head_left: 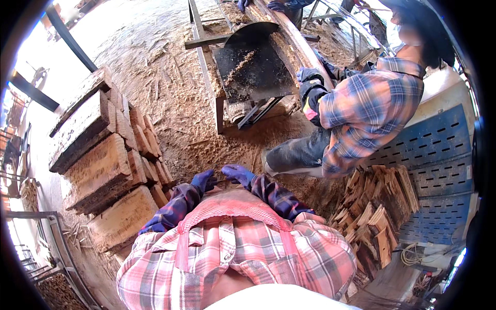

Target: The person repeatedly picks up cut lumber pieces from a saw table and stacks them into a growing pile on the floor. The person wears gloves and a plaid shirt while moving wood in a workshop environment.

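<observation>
Sawdust (160, 77) coats the open floor (186, 142) before two gloved hands, left hand (203, 181) and right hand (238, 175), fingers loose and released. One plank stack (98, 170) edges the left side. Ahead, one black-topped desk (253, 80) bears a beam (302, 39); rightward, one plaid-shirted co-worker (369, 103) blocks the way, near one scrap-wood pile (374, 206).
</observation>
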Demonstrator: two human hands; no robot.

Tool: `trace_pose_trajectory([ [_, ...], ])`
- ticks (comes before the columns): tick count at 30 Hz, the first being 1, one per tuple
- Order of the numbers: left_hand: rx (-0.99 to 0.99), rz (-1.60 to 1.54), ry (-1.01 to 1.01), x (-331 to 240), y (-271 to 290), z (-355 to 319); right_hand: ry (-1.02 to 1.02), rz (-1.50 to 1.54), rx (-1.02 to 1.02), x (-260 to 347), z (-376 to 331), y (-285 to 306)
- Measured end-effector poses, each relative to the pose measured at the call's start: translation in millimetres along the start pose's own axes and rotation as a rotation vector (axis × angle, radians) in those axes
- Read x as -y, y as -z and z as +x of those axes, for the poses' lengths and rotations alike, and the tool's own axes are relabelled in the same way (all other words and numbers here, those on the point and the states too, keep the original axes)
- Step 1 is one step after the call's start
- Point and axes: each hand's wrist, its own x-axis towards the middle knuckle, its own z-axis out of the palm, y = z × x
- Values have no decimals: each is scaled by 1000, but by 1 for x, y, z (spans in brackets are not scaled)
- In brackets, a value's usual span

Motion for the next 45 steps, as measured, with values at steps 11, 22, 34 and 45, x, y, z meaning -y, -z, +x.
trace_pose_trajectory([
  [11,4,-39,-24,13,-8,10,-78,91,-9,0,-14,-1],
  [22,34,29,64,4,-25,41,-22,122,-73,6,-42,16],
  [34,-31,-48,-231,-134,-54,124,-144,403,-242,-68,-45,57],
  [45,384,-102,-230,-195,-121,131,-311,585,-512,-97,-84,77],
])
